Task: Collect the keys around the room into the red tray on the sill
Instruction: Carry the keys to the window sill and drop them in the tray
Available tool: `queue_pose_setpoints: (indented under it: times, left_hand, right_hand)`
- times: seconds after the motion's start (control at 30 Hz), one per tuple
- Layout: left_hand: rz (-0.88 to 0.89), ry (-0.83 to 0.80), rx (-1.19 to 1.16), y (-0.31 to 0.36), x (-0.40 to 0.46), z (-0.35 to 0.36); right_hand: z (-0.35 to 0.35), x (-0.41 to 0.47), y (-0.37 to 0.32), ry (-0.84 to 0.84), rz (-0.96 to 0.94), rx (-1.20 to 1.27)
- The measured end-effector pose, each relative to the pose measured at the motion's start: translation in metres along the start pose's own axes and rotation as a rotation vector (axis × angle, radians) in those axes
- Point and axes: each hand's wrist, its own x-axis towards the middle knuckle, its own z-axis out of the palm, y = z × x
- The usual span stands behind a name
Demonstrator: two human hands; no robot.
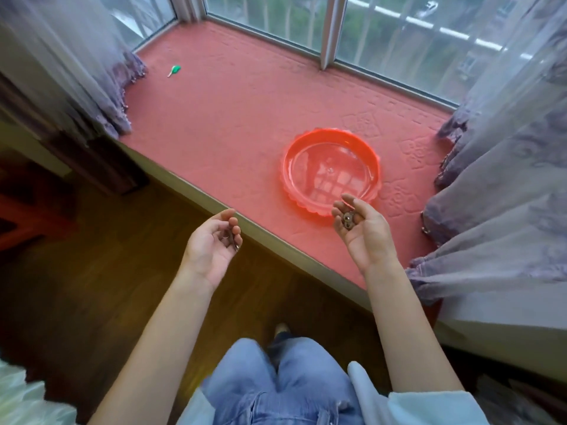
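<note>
A round red tray [331,139] with a scalloped rim sits on the red-covered sill [233,124], with nothing visible inside it. My right hand [363,231] hovers palm up over the tray's near rim, fingers curled around a small bunch of metal keys [348,219]. My left hand [214,240] is held palm up over the sill's front edge, left of the tray, its fingers curled on a small key with a ring [231,240].
A small green object [175,69] lies on the sill at the far left. Sheer purple curtains [503,167] hang at both ends of the sill. Window panes close the back. Below the sill is wooden floor [92,271], with my jeans at the bottom.
</note>
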Motion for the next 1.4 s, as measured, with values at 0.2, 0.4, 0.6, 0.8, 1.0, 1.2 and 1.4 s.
queue_pose_setpoints:
  times: [0.2,0.4,0.6,0.8,1.0,1.2,1.4]
  left_hand:
    - [-0.078,-0.069,0.056,0.012,0.063,0.04]
    - [-0.151,-0.198,0.2,0.032,0.134,0.076]
    - [-0.198,-0.319,0.358,0.065,0.204,0.12]
    - [-0.214,-0.434,0.501,0.075,0.256,0.163]
    - [-0.253,-0.476,0.525,0.059,0.295,0.191]
    - [-0.362,-0.484,0.547,0.02,0.338,0.198]
    - [-0.371,-0.514,0.662,-0.026,0.383,0.2]
  right_hand:
    - [-0.004,0.042,-0.018,0.104,-0.059,0.031]
    - [-0.005,0.076,-0.018,0.224,-0.144,0.057]
    - [0.02,0.116,-0.006,0.36,-0.235,0.148]
    - [0.045,0.16,0.012,0.448,-0.274,0.309]
    - [0.05,0.197,0.021,0.496,-0.25,0.355]
    - [0.036,0.237,0.025,0.465,-0.158,0.303]
    - [0.012,0.287,0.042,0.484,-0.085,0.159]
